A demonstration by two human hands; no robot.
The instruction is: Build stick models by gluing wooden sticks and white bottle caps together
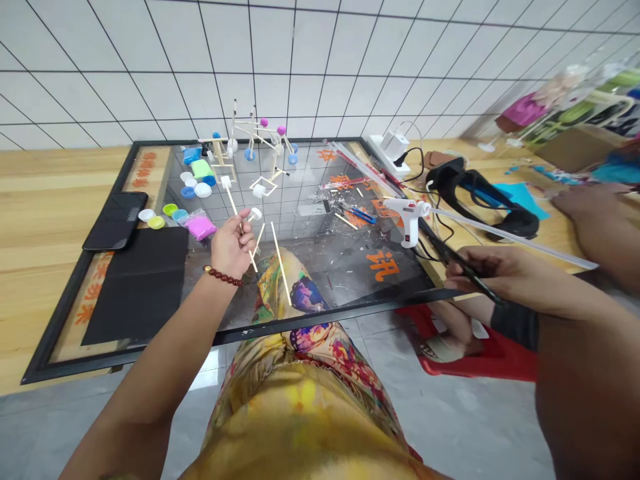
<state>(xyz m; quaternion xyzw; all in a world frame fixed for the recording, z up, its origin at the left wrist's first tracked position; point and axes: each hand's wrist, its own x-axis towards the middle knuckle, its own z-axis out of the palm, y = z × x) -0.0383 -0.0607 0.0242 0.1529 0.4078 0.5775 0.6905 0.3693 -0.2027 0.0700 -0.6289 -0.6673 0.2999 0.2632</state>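
Observation:
My left hand (233, 245) is closed around a thin wooden stick (230, 197), with a lump of white clay (226, 181) at its upper end. Another white clay piece (255, 214) shows right beside the fingers, and I cannot tell if they touch it. Two loose sticks lie close by, one of them a longer stick (281, 263). At the right, my right hand (493, 272) grips a long thin black tool (467, 270), blurred, its exact kind unclear. Just past that tool a white hot glue gun (409, 220) rests at the board's right edge, a clear glue stick (510, 235) protruding from its back.
Stick-and-clay models (265, 143) stand at the back. Clay pots (187, 192), a pink clay packet (201, 227) and a phone (116, 220) lie left. A blue cutter (361, 215), power strip (390, 157), cables and black goggles (480, 193) are right. Another person's arm (600, 220) rests beyond.

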